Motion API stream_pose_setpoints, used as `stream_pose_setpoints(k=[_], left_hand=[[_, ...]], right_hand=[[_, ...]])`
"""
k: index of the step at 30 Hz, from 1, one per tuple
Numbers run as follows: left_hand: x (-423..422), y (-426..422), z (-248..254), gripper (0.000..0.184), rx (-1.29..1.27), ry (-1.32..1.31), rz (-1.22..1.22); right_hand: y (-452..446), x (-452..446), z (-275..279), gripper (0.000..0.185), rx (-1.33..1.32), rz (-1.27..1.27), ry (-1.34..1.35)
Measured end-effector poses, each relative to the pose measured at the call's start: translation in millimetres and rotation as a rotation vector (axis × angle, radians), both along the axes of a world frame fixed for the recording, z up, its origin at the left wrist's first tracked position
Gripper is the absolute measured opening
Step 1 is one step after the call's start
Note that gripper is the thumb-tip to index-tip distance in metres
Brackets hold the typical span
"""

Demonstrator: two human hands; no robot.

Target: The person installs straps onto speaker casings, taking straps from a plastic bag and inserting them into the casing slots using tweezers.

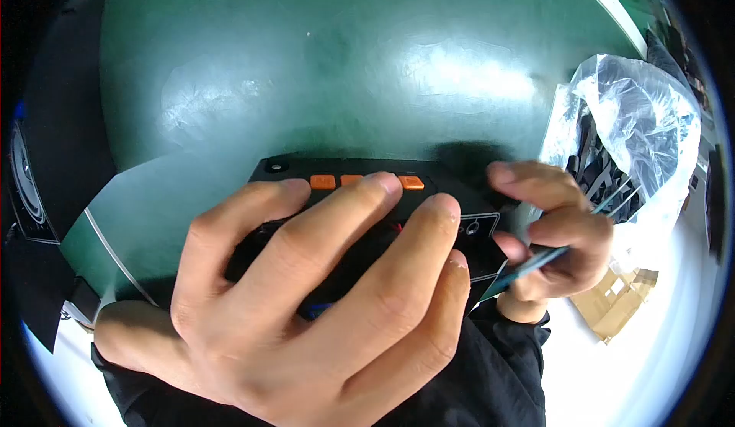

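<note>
Black Case Lay Under a Spread Hand as Slim Tool Stuck Out Beside It

The black case (337, 167) lay on the near side of the green counter (329, 75), in front of the person. The left hand (306, 304) reached across it, fingers spread wide and fingertips at the face around the orange buttons (323, 182); whether it also clasped the case could not be told. The right hand (570, 228), just beside the case's right end, was closed on a slim tool (540, 259) that looked like tweezers, two thin prongs pointing away from the case.

The likeliest trouble was a scratch or a poke: with the tool lodged in the palm, a careless turn of the wrist could have scraped its near end along the case. The prongs, aimed toward the clear plastic bag (643, 94) of dark pieces (593, 155), could have snagged the film. Uneven pressure from the left fingers might have tilted the case or pushed a button by accident, and the broad hand hid much of the face, so a misplaced part could have gone unseen.

No brand or label could be read. Whatever marked the buttons was too small, and the white outline near the right end spelled nothing legible.
</note>
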State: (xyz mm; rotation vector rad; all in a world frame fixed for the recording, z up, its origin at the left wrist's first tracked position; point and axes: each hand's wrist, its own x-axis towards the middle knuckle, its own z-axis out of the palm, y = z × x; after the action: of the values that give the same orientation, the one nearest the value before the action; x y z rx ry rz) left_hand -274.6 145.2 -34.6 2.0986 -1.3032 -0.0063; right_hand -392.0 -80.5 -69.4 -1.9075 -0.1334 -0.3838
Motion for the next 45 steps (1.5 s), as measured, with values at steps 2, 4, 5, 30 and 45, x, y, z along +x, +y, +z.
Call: stream_pose_setpoints(k=[2,4,5,30,45], left_hand=[[6.3,3.0,3.9,0.029,0.028,0.028,-0.052],[10.7,3.7,5.4,0.037,0.033,0.063,-0.083],[11.1,3.4,5.0,0.04,0.025,0.088,-0.088],[33.6,6.4,-25.8,0.011,-0.2,0.15,-0.148],[27.4,0.1,-28.7,0.01,-0.223,0.158,-0.12]], right_hand=[[-13.1,-1.8,-1.0,0.032,0.004,0.001,-0.067],[-28.9,-5.9,6.7,0.041,-0.058,0.014,-0.112],[-31.1,-10.2,10.8,0.048,-0.054,-0.088,-0.13],[-11.6,13.1,84.2,0.034,-0.391,0.12,0.179],[5.0,30.0,65.1,0.027,-0.377,0.224,0.208]])
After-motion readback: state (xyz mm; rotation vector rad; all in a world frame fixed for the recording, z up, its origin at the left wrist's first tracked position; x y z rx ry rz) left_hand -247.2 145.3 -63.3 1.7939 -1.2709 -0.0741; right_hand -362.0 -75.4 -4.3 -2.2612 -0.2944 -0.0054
